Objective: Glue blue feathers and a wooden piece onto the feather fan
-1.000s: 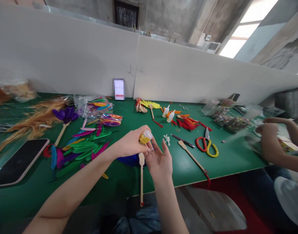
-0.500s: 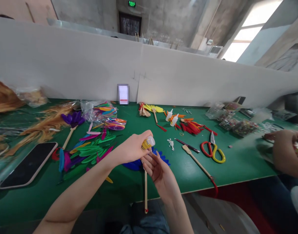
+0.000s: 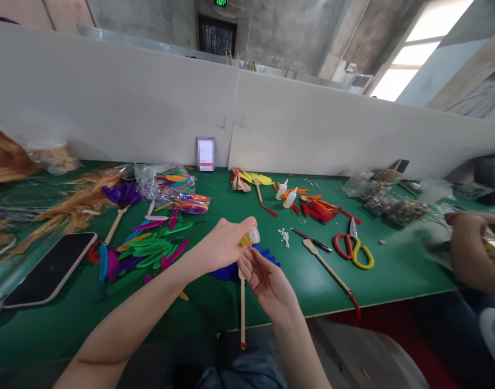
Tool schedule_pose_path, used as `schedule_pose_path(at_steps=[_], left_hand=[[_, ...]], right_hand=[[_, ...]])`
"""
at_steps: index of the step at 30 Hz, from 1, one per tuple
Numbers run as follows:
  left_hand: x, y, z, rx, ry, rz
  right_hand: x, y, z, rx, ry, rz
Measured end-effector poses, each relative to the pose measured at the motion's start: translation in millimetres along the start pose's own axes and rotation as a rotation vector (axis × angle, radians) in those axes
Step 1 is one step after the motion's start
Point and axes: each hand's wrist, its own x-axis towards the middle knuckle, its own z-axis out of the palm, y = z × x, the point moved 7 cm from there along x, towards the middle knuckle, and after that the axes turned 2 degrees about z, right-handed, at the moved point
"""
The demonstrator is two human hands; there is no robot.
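Note:
My left hand (image 3: 221, 244) is closed around a small bottle (image 3: 250, 237) with a yellow label and a clear whitish cap. The bottle's capped end points to the right, above the table. Palm up and slightly cupped, my right hand (image 3: 269, 286) is just below the bottle, with its fingers apart and nothing visible in it. Beneath both hands lies a fan of blue feathers (image 3: 226, 272), partly hidden by them. Its wooden stick handle (image 3: 242, 313) reaches over the table's front edge, with a red bit at its tip.
Green and mixed loose feathers (image 3: 154, 251) and a phone (image 3: 48, 270) lie left. White beads (image 3: 284, 237), tweezers-like dark tools (image 3: 312, 240), a bare wooden stick (image 3: 330, 270), scissors (image 3: 354, 248) and white bottles (image 3: 290, 198) are right. A co-worker's hand (image 3: 472, 254) is far right.
The view has shifted slightly. My right hand's fingers are a little more curled under the bottle; my left hand keeps hold of it. The co-worker's hand has moved slightly.

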Motion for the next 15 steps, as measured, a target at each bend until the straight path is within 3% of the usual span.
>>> schedule_pose_path(at_steps=[4,8,15], left_hand=[[2.1,-7.3,-0.6,-0.037,0.004,-0.019],[5.7,-16.7,-3.6,-0.087,0.079,0.012],[5.4,-23.7,-8.4,-0.159,0.128,-0.008]], right_hand=[[4.8,-2.0,-0.9,-0.038,-0.046,-0.066],[7.4,-3.5,-0.3,-0.131,-0.136,-0.089],[3.3,-7.2,-2.3,-0.149,-0.081,-0.112]])
